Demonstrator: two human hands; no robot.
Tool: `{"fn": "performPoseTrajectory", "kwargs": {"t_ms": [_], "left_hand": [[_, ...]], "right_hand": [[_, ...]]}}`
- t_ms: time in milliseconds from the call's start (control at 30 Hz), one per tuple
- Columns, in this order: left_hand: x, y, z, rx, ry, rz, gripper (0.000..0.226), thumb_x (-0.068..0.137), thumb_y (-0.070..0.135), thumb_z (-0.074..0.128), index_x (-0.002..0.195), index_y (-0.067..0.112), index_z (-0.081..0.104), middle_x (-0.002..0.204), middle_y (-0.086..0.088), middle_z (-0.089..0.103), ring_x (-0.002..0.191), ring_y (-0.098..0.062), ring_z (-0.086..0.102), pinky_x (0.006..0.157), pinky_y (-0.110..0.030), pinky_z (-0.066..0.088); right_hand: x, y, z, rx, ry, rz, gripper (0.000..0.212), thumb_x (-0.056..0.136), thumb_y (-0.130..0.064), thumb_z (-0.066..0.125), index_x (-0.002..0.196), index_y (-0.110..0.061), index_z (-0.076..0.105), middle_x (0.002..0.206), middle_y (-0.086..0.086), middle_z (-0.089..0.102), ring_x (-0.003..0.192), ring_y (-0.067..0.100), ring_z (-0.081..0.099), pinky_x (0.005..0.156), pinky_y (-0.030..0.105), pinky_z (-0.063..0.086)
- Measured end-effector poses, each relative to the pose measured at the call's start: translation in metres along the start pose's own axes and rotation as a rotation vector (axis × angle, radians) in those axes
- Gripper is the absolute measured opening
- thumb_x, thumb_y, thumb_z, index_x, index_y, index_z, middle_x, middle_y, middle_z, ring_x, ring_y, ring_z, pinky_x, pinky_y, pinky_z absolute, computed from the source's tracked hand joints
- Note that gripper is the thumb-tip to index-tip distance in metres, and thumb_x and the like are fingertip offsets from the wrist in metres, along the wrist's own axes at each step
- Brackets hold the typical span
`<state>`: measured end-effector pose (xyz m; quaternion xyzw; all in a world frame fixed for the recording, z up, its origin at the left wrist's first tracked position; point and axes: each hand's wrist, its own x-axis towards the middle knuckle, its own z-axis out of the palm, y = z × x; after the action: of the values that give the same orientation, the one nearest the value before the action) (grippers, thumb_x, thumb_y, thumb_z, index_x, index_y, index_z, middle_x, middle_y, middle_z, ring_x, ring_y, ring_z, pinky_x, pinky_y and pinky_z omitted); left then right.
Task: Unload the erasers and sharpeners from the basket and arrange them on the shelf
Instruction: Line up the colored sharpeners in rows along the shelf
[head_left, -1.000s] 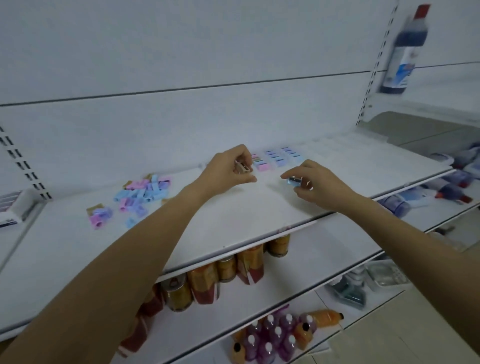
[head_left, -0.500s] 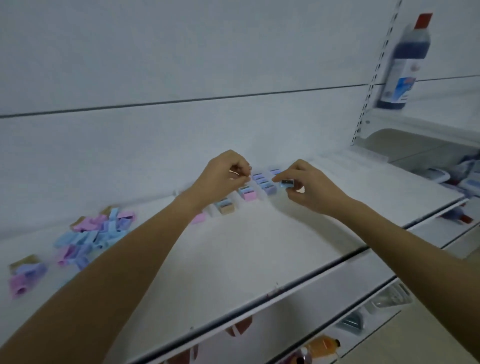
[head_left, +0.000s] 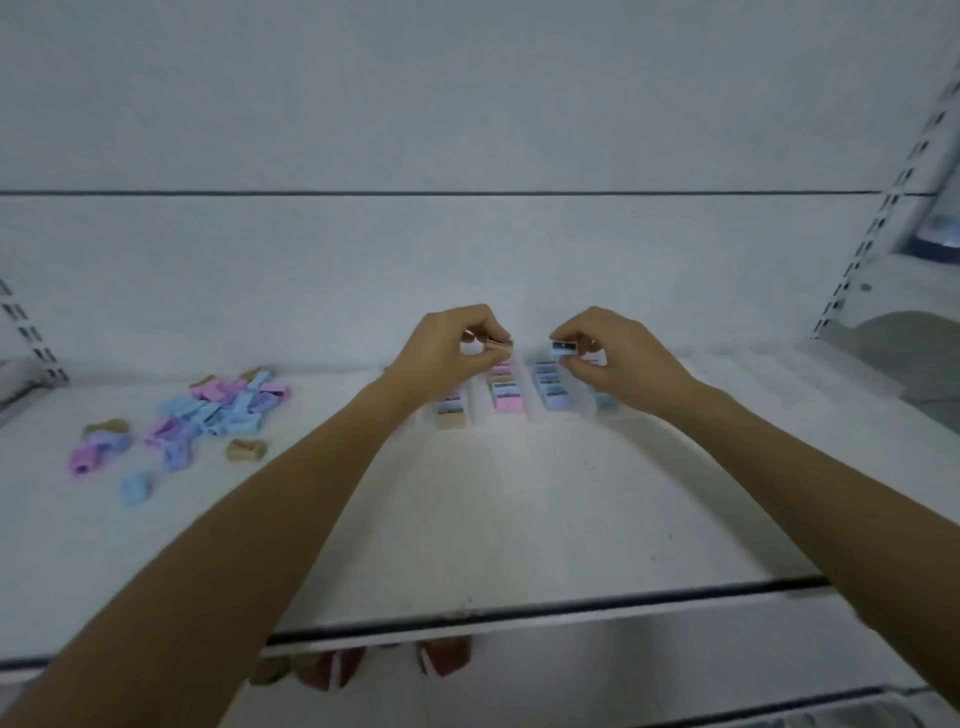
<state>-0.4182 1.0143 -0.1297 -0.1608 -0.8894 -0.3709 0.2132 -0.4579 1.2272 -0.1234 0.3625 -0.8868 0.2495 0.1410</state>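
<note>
Nearest the camera, I find the front of the shelf (head_left: 519, 551) bare, which gives both forearms room to reach over it. Further in, at left, a loose heap of sharpeners (head_left: 208, 415) in pink, blue, lilac and tan lies unsorted. I judge it a staging pile, spread out for picking. The basket is not in view. Beyond mid-shelf, sorted rows (head_left: 506, 397) run front to back in narrow lanes. Over their far ends, the left hand (head_left: 449, 351) pinches a tan sharpener (head_left: 500, 347) between thumb and fingertips. The right hand (head_left: 621, 356) pinches a blue sharpener (head_left: 563, 348) likewise. Both pieces are raised off the rows, and I judge each is held level to set down at the back of its lane. Whether any pieces are erasers I cannot tell.
</note>
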Motion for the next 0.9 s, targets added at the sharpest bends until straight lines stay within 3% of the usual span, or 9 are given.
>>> {"fn": "performPoseTrajectory", "kwargs": {"t_ms": [167,267,467,567,667,900], "left_hand": [[-0.021,0.011,0.025,0.065,0.166,-0.061,0.01,0.082,0.01,0.067,0.092,0.007,0.068,0.09,0.006,0.063,0.075,0.007,0.055,0.075,-0.004,0.038],[-0.032,0.014,0.027,0.168,0.218,-0.03,0.011,0.081,0.007,0.066,0.091,0.004,0.066,0.091,-0.002,0.066,0.078,-0.003,0.056,0.073,-0.002,0.037],[-0.043,0.009,0.033,0.268,0.146,0.021,0.011,0.077,0.013,0.062,0.084,0.006,0.066,0.087,-0.006,0.067,0.083,-0.006,0.054,0.072,-0.016,0.04],[-0.046,0.006,0.035,0.252,0.089,0.002,0.011,0.079,0.02,0.062,0.083,0.01,0.065,0.087,-0.002,0.068,0.083,-0.01,0.057,0.077,-0.025,0.044],[-0.048,0.005,0.033,0.265,0.034,-0.014,0.02,0.079,0.032,0.06,0.08,0.013,0.066,0.087,0.001,0.068,0.084,-0.016,0.059,0.078,-0.029,0.045],[-0.048,0.002,0.034,0.265,0.006,-0.012,0.004,0.081,0.017,0.068,0.078,0.015,0.065,0.088,0.003,0.068,0.088,-0.017,0.057,0.081,-0.037,0.047]], "right_hand": [[-0.015,0.014,0.016,0.084,0.134,-0.095,0.022,0.085,-0.005,0.06,0.107,-0.004,0.065,0.099,0.01,0.061,0.089,0.014,0.053,0.077,0.013,0.031],[-0.022,0.015,0.024,0.15,0.145,-0.101,0.023,0.084,-0.003,0.059,0.106,-0.003,0.066,0.101,0.011,0.057,0.09,0.012,0.05,0.08,0.012,0.031],[-0.025,0.016,0.027,0.182,0.112,-0.132,0.024,0.077,-0.015,0.052,0.097,-0.007,0.065,0.094,0.003,0.059,0.086,0.012,0.051,0.075,0.014,0.031],[-0.028,0.018,0.027,0.152,0.089,-0.155,0.014,0.076,-0.015,0.054,0.087,-0.009,0.062,0.087,-0.004,0.056,0.082,0.018,0.05,0.074,0.02,0.031],[-0.029,0.02,0.029,0.081,0.051,-0.202,0.012,0.074,-0.015,0.056,0.081,-0.01,0.063,0.082,0.001,0.062,0.081,0.024,0.053,0.074,0.032,0.04],[-0.032,0.025,0.03,0.085,0.022,-0.196,0.007,0.074,-0.006,0.066,0.08,-0.01,0.065,0.084,0.004,0.066,0.086,0.027,0.055,0.078,0.039,0.043]]}}
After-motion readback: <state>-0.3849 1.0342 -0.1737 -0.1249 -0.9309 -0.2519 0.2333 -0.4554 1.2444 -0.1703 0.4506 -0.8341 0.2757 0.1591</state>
